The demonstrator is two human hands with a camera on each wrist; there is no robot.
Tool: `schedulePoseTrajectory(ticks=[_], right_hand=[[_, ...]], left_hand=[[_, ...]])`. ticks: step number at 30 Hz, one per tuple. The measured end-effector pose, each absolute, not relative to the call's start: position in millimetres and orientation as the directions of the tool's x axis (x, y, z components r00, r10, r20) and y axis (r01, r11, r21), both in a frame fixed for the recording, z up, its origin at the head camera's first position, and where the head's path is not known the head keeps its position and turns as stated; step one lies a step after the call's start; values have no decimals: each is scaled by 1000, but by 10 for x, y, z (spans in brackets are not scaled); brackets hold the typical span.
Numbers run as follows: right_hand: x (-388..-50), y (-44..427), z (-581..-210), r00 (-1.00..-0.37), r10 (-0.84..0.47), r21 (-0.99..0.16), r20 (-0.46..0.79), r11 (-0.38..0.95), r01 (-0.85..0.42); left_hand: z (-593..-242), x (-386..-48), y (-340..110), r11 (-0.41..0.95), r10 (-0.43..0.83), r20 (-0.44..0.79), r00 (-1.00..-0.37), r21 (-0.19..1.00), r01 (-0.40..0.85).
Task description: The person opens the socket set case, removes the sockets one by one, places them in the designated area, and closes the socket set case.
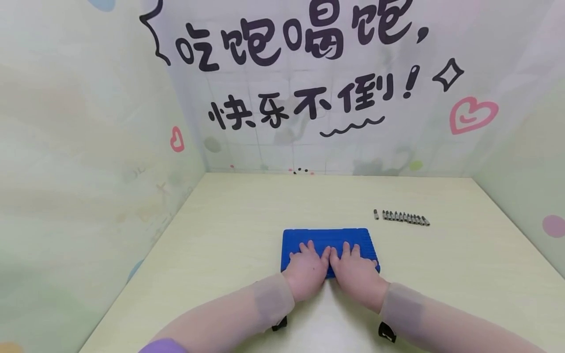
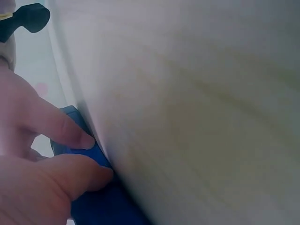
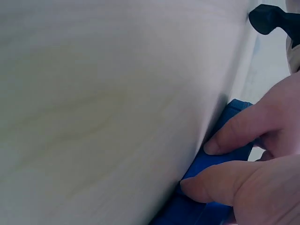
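Note:
A flat blue plastic case [image 1: 318, 236] lies on the table with its lid down. Across the left part of its top, my left hand [image 1: 307, 272] rests with fingers spread. My right hand [image 1: 358, 274] lies the same way on the right part, and the two thumbs come close together near the middle of the front edge. In the left wrist view, thumb tips touch the blue case [image 2: 105, 204] along its edge by the tabletop. From the right wrist, the case [image 3: 187, 208] shows under the thumbs too. Neither palm's underside is visible.
Behind and right of the case, several small metal screwdriver bits [image 1: 405, 217] lie in a slanting row. One single bit [image 1: 376, 214] lies a little left of that row. The pale wooden table [image 1: 229, 211] meets printed cloth walls [image 1: 282, 152] at the back and sides.

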State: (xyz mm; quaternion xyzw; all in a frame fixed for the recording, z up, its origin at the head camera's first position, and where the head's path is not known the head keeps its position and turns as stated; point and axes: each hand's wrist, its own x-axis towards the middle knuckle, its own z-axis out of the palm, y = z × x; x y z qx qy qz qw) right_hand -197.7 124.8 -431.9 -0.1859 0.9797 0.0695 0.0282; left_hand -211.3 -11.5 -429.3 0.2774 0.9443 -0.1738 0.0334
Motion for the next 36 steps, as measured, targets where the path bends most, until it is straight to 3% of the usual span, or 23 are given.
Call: schedulePoseTrajectory(ticks=[6,14,21,28,36], right_hand=[[-2090,1247,-4299,-930,-364,106,-53,924,-368],[-2506,1267,-4295,-936,-350,77,-29,933,-351],[-2789,1302,-4328,-938,-345,102,-16,933,-345],[-2942,1318,-4382,-947,-319,86,-21,944,-320],[-2904,1320,-4378,-956,-290,39,-38,956,-291]], left_hand=[[-4280,-2266,-127,801,507,-138,-851,-288,524],[-4249,-2725,-119,840,482,-157,-862,-199,505],[-4239,-3007,-83,862,436,-183,-881,-197,467],[-4266,-3078,-69,884,398,-157,-904,-198,424],[-4374,-3062,-125,918,360,-164,-919,-115,380]])
